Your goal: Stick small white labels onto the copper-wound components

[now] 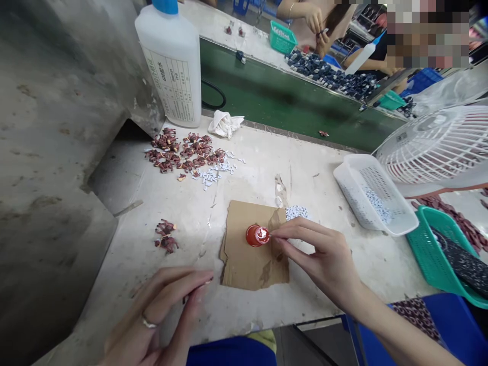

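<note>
1. While the right hand (324, 256) reaches over the cardboard scrap (244, 269), its thumb and forefinger pinch close together, their tips touching the rim of a glossy red round cap (257, 236).
2. The red round cap lies on the cardboard scrap, near its right edge, on the workbench (198, 244).
3. The left hand (152, 315) sits apart near the bench edge, fingers curled closely together; whether they hold anything is too small to tell.
4. Beyond lie reddish-brown pieces (179, 152) and small white pieces (213, 173), beside a white plastic glue bottle (171, 66).
</note>
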A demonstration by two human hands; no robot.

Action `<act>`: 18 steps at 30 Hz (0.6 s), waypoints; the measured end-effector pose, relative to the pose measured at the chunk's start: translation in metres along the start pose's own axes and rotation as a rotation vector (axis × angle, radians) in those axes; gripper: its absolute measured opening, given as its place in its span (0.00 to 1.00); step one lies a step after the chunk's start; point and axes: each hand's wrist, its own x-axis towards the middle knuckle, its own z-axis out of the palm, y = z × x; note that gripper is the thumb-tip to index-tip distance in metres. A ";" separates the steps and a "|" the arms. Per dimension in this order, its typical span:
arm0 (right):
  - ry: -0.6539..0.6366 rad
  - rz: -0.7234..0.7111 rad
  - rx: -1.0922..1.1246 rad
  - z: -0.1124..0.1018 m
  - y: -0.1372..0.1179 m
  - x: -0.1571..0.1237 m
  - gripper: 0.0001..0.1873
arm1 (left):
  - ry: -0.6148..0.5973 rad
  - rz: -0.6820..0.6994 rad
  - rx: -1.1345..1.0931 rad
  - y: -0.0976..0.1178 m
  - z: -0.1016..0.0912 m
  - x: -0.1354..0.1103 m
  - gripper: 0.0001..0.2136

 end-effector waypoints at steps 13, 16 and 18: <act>0.059 0.059 0.041 -0.001 -0.003 0.000 0.08 | -0.168 0.234 0.217 -0.007 -0.005 0.011 0.14; 0.068 0.129 0.116 -0.001 -0.007 -0.001 0.07 | -0.141 0.280 0.246 -0.007 -0.005 0.012 0.14; 0.074 0.169 0.163 -0.001 -0.010 -0.002 0.06 | -0.103 0.291 0.240 -0.007 -0.005 0.013 0.13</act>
